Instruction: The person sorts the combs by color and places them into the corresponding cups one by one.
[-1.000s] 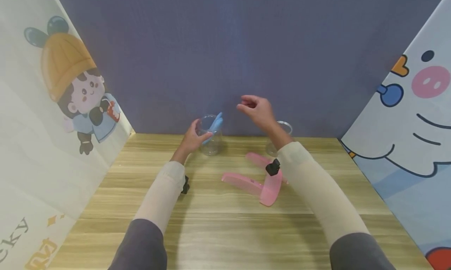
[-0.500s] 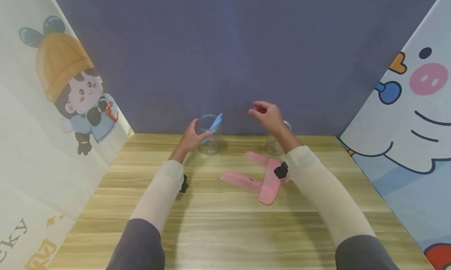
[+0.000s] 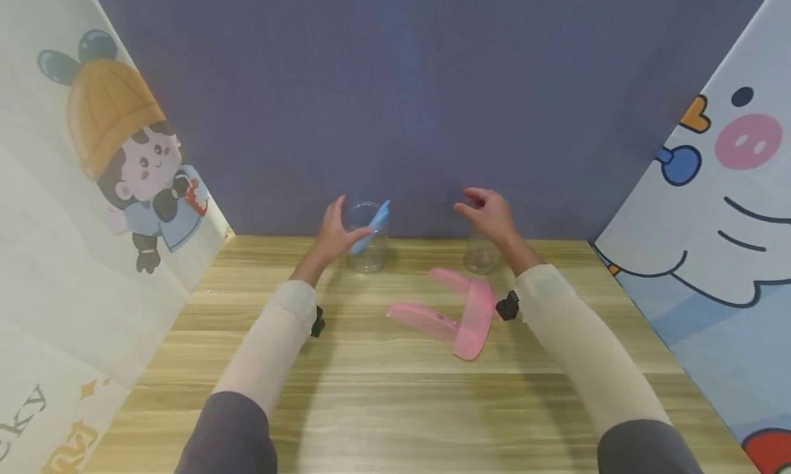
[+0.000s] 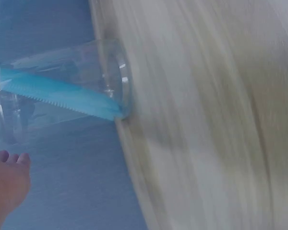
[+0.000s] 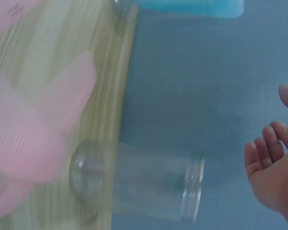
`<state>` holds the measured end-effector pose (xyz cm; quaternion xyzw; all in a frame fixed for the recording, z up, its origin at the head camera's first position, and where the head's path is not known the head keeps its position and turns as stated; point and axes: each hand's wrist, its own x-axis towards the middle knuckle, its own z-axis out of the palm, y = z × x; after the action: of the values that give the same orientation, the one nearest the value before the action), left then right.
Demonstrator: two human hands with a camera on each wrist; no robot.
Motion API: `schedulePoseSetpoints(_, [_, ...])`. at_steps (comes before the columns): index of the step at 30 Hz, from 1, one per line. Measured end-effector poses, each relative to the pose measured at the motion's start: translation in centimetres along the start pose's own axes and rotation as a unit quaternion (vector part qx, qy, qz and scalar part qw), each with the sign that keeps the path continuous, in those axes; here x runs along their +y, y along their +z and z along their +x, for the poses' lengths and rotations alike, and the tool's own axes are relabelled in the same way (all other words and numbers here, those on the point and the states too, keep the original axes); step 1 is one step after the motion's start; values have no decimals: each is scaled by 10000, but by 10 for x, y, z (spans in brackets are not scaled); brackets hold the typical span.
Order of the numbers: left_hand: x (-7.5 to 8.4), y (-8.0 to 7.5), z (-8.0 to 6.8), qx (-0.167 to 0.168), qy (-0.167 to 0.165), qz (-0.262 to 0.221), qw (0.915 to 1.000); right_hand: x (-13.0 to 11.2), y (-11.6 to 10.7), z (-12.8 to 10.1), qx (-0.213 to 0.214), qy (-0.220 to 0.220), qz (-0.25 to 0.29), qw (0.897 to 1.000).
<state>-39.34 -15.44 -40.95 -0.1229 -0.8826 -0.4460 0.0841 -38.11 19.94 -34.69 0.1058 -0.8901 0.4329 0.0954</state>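
Altogether we count two clear cylindrical plastic jars (image 3: 369,244) (image 3: 481,256), one toothed blue plastic comb (image 3: 373,225) and three flat pink plastic combs (image 3: 459,311) on the woodgrain table (image 3: 395,398). Our left hand (image 3: 334,233) touches the first jar with straight fingers; our right hand (image 3: 491,213) hovers, fingers loosely curled.

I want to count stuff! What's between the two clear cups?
Just bare table and wall between the left cup and the right cup, in the head view. The pink combs lie nearer.

comb (image 3: 375,221) in left jar (image 3: 368,239), combs (image 3: 456,310) before right jar (image 3: 481,257)
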Motion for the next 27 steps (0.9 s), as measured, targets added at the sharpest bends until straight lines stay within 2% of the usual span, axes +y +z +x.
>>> schedulePoseSetpoints(6, [17,-11,-4,63,662,695,9954,22,-10,-2,273,225,-381,9987])
schedulePoseSetpoints(11, [36,-14,-9,-117,1259,1306,9833,41,-17,-5,222,693,-782,9943])
schedulePoseSetpoints(15, [47,-8,-15,-241,1851,1704,9675,53,-19,-9,40,964,-907,9912])
schedulePoseSetpoints(21, [56,9,-28,-329,2686,2066,9402,65,-18,-12,-67,985,-1086,9892])
schedulePoseSetpoints(24, [57,21,-36,-581,3037,2220,9247,72,-16,-13,-78,1003,-1154,9882])
schedulePoseSetpoints(27, [55,35,-46,-1014,3111,2434,9131,78,-15,-15,-14,955,-1125,9891])
